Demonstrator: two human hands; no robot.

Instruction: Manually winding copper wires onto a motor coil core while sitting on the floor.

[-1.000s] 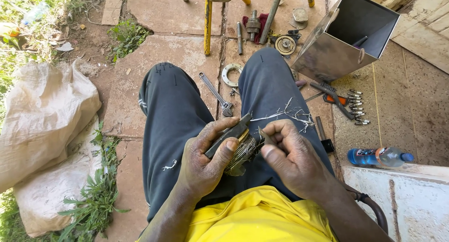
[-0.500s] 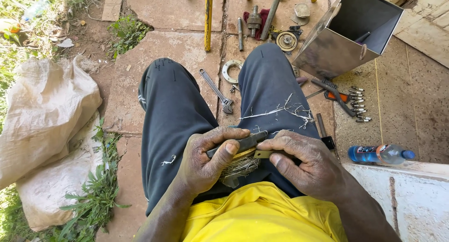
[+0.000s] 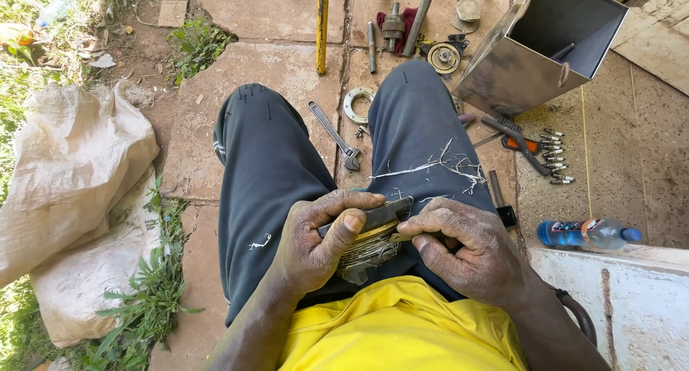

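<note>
Wire bundle [image 3: 367, 252] sits in the person's lap, pressed between both hands just above the yellow shirt [image 3: 398, 328]. Left hand [image 3: 319, 242] is clamped around a dark flat tool [image 3: 377, 214] and the bundle, thumb laid across the top. Right hand [image 3: 466, 242] is closed too, its fingers pinching the bundle's right end against the tool. The two hands nearly touch over the bundle.

Loose pale wire strands [image 3: 445, 166] lie scattered on the right trouser leg [image 3: 420, 127]. Between the knees, on the paving [image 3: 273, 62], lie an adjustable wrench [image 3: 334, 135] and a metal ring [image 3: 358, 104]. Beyond the right knee stands an open metal box [image 3: 552, 48], tilted, with a row of small bits [image 3: 556, 156] and pliers [image 3: 518, 138] just below it. A blue bottle [image 3: 588, 233] lies on its side near the right edge, against a white ledge [image 3: 617, 299]. At the left edge, pale sacks [image 3: 72, 199] rest on grass [image 3: 143, 292]. More metal parts [image 3: 430, 34] crowd the top edge.
</note>
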